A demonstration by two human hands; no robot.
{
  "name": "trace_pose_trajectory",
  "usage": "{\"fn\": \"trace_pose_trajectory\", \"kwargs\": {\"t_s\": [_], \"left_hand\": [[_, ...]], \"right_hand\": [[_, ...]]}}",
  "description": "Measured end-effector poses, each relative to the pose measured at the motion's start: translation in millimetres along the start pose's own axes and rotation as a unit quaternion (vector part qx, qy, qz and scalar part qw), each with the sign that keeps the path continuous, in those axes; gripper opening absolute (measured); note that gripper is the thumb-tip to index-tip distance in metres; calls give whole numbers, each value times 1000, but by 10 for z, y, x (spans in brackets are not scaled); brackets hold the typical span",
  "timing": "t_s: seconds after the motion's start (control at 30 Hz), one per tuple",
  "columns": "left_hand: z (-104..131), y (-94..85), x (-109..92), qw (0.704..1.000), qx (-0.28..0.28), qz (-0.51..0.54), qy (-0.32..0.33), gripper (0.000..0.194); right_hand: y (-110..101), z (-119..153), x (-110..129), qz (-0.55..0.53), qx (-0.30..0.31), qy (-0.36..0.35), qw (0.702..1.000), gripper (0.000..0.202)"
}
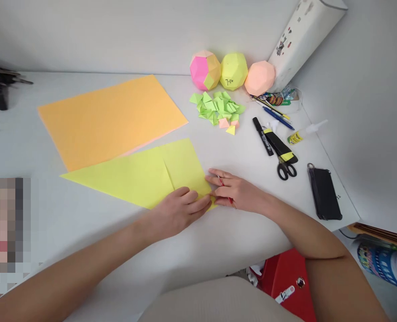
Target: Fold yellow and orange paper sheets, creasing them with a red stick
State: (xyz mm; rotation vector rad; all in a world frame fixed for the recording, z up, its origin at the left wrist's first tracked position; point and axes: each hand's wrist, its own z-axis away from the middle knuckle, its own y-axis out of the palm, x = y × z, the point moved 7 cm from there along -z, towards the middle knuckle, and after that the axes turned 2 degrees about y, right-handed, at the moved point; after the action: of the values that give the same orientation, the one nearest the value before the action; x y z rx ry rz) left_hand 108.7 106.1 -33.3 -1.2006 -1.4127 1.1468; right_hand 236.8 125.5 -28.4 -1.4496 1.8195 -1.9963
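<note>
Yellow paper (127, 172) lies flat on the white desk (20, 147) before us, its long way running from a sharp tip on our left to both hands. Our left hand (178, 212) is nearer its middle, half curled on the close edge; we can't tell if it pinches. Our right hand (238, 192) touches its right edge, fingers nearly straight, holding a thin red stick (231, 201).
</note>
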Motion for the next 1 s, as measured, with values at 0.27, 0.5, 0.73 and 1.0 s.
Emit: {"fn": "trace_pose_trajectory", "kwargs": {"t_s": [0.27, 0.5, 0.73, 1.0], "left_hand": [[-17, -57, 12, 999, 7, 29, 27, 40], [-9, -51, 55, 999, -6, 39, 11, 41], [-4, -41, 67, 999, -3, 44, 7, 44], [18, -18, 83, 998, 5, 66, 0, 49]], "right_hand": [[-2, -18, -4, 3, -42, -5, 999, 16], [-12, -9, 10, 10, -44, -7, 999, 13], [13, -8, 4, 14, -30, 3, 999, 13], [20, -12, 0, 17, -18, 13, 1000, 13]]}}
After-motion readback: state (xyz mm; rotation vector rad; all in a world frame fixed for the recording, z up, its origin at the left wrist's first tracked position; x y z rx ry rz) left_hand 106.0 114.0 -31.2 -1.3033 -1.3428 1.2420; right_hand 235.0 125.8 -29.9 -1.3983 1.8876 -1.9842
